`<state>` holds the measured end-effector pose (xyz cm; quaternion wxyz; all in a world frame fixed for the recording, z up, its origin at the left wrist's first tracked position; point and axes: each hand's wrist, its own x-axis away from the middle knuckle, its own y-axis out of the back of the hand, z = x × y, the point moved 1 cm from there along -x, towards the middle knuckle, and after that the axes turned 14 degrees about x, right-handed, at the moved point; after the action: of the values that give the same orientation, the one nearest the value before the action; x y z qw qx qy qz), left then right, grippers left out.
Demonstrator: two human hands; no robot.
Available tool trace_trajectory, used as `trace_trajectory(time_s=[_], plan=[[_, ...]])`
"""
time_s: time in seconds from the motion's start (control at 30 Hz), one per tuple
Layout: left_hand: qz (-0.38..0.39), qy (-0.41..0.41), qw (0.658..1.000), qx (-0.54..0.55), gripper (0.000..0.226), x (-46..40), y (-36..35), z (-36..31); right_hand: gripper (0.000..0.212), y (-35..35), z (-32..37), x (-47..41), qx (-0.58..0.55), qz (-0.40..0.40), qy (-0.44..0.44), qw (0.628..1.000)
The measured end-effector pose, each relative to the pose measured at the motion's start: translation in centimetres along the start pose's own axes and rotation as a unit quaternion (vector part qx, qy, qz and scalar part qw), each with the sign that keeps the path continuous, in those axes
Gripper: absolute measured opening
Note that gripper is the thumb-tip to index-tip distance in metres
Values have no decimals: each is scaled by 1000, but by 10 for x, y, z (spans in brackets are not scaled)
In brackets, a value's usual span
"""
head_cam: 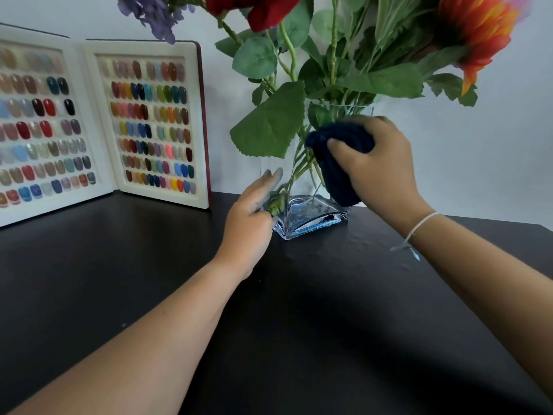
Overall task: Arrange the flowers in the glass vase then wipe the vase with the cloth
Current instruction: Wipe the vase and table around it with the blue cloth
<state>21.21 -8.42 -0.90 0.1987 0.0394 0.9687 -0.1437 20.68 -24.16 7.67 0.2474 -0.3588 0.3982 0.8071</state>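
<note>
A clear square glass vase [311,217] stands on the black table [299,324] and holds several flowers: a red rose [254,7], a purple bloom [152,10], an orange flower [475,28] and green leaves [269,124]. My right hand [380,166] grips a dark blue cloth [338,163] and presses it against the vase's right front side, near the rim. My left hand [251,217] rests with straight fingers against the vase's lower left side. The stems show through the glass.
An open display book of coloured nail samples [149,124] stands upright at the back left, against the white wall. A thin bracelet circles my right wrist [419,229]. The table's right edge runs behind my right forearm.
</note>
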Motion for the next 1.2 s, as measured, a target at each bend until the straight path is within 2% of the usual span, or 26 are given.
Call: trace_trajectory(time_s=[0.07, 0.13, 0.3, 0.5, 0.77, 1.0, 1.1, 1.2], plan=[[-1, 2, 1000, 5, 78, 0, 0, 0, 33, -3, 6, 1, -1, -25, 9, 1000], [1, 2, 1000, 5, 78, 0, 1, 1, 35, -8, 7, 8, 5, -16, 27, 999], [4, -3, 1000, 1, 79, 0, 1, 1, 37, -15, 0, 32, 47, 47, 104, 992], [5, -2, 1000, 3, 77, 0, 1, 0, 37, -19, -7, 54, 84, 137, 137, 977], [7, 3, 1000, -8, 77, 0, 1, -1, 38, -18, -7, 63, 169, 273, 166, 932], [8, 1, 1000, -20, 77, 1, 1, -2, 33, -21, -3, 55, 215, 349, 195, 891], [11, 0, 1000, -23, 78, 1, 1, -1, 34, -25, -2, 49, 239, 380, 180, 875], [13, -3, 1000, -28, 78, 0, 2, 0, 32, -26, -3, 44, 227, 402, 148, 875]])
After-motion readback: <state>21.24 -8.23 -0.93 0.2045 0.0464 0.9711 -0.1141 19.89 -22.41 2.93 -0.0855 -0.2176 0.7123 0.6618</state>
